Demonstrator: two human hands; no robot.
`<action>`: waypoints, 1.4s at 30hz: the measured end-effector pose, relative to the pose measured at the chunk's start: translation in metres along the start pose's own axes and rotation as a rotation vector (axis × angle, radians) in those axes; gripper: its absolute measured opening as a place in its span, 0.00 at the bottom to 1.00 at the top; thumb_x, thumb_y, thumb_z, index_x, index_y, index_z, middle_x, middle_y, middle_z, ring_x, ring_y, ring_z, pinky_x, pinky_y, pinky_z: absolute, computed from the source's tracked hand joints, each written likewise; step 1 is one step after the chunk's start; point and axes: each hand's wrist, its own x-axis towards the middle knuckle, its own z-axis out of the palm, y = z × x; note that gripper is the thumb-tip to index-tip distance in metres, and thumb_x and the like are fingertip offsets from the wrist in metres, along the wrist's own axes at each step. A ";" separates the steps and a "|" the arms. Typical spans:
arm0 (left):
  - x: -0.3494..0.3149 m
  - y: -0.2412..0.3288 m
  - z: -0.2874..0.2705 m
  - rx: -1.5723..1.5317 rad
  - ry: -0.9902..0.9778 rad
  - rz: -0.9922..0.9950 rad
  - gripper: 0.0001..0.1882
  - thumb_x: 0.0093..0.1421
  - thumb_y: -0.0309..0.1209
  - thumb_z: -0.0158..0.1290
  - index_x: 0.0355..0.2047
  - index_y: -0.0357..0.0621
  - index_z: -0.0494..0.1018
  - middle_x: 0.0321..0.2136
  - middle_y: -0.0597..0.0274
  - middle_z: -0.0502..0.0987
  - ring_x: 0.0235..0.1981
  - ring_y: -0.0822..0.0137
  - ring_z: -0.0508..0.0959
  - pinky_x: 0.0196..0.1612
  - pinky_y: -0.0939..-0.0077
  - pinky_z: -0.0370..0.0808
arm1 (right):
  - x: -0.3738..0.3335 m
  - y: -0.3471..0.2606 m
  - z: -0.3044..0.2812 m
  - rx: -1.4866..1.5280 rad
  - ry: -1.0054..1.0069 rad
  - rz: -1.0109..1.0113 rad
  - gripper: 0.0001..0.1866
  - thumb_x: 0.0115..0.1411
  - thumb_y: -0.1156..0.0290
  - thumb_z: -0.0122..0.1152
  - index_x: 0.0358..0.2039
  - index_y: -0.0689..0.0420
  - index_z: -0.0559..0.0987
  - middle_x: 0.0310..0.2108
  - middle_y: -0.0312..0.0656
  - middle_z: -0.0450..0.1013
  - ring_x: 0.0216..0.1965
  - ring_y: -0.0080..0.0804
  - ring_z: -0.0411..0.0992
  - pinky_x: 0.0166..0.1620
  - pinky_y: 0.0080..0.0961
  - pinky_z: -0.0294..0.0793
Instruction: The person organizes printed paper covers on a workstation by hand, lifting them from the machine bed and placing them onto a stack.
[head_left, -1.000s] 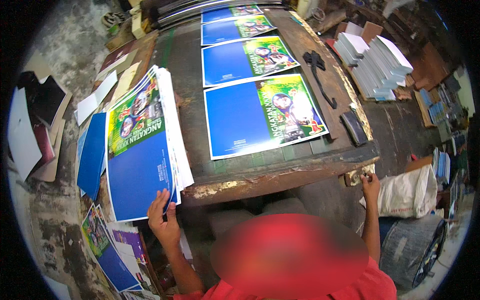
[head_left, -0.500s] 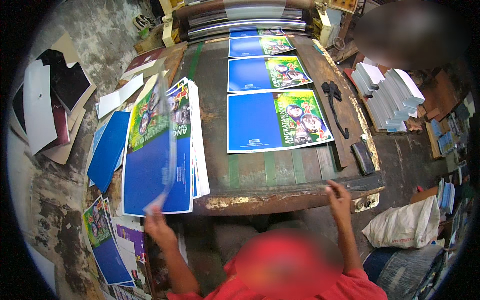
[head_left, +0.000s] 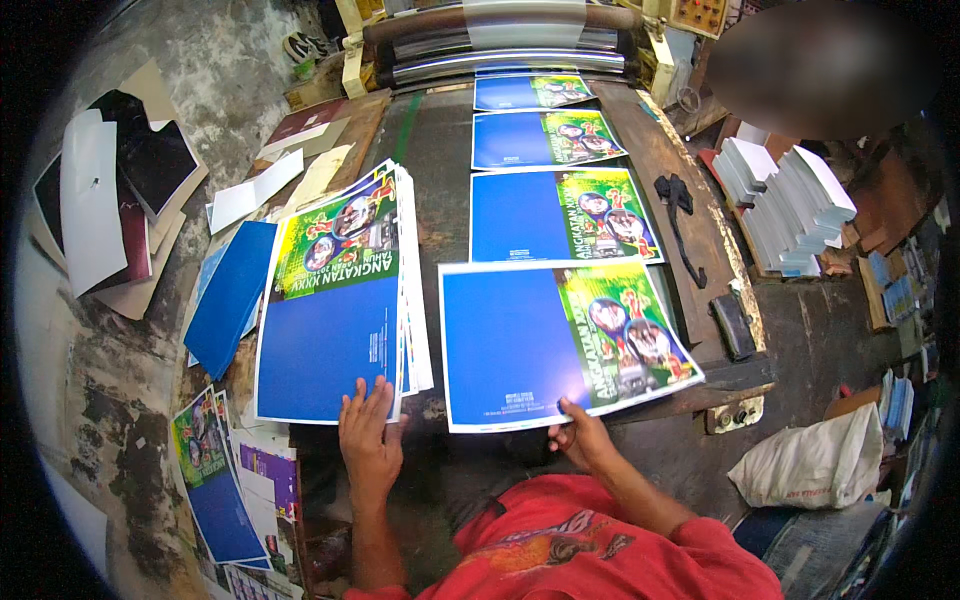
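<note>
My right hand pinches the near edge of a blue and green printed sheet, thumb on top and fingers beneath. This sheet lies over the table's front edge, at the near end of a row of matching sheets that runs back to the rollers. My left hand, its fingers extended and slightly apart, rests at the near edge of a stack of the same printed sheets. The stack's edges are uneven on the right side. No sheet is gripped in the left hand.
A roller machine spans the far end of the worn table. A black strap and a dark pouch lie along the right side. White paper stacks stand farther right, above a white sack. Scrap sheets lie left.
The sheet that my left hand was lifting off the stack is now in my right hand, at the row's near end. The left hand has let go. The row has shifted toward the rollers.
</note>
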 end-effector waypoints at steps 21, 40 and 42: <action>-0.052 0.012 -0.004 -0.368 -0.037 0.293 0.19 0.45 0.29 0.61 0.41 0.56 0.80 0.46 0.66 0.78 0.51 0.58 0.74 0.57 0.51 0.64 | 0.008 0.003 -0.006 0.055 0.192 -0.237 0.39 0.62 0.39 0.47 0.62 0.54 0.56 0.50 0.43 0.70 0.40 0.35 0.66 0.45 0.39 0.69; -0.022 -0.031 0.033 0.119 0.208 0.205 0.17 0.54 0.25 0.58 0.45 0.46 0.78 0.47 0.58 0.79 0.54 0.57 0.74 0.56 0.58 0.65 | -0.074 0.112 -0.085 -0.035 -0.017 -0.029 0.24 0.68 0.47 0.45 0.46 0.58 0.68 0.28 0.48 0.75 0.20 0.28 0.68 0.28 0.31 0.77; -0.024 -0.032 0.033 0.064 0.264 0.199 0.11 0.57 0.28 0.56 0.42 0.45 0.79 0.44 0.58 0.80 0.53 0.57 0.76 0.54 0.59 0.65 | -0.073 0.111 -0.084 -0.025 -0.029 -0.047 0.25 0.68 0.47 0.44 0.47 0.58 0.68 0.28 0.49 0.75 0.20 0.28 0.68 0.28 0.31 0.77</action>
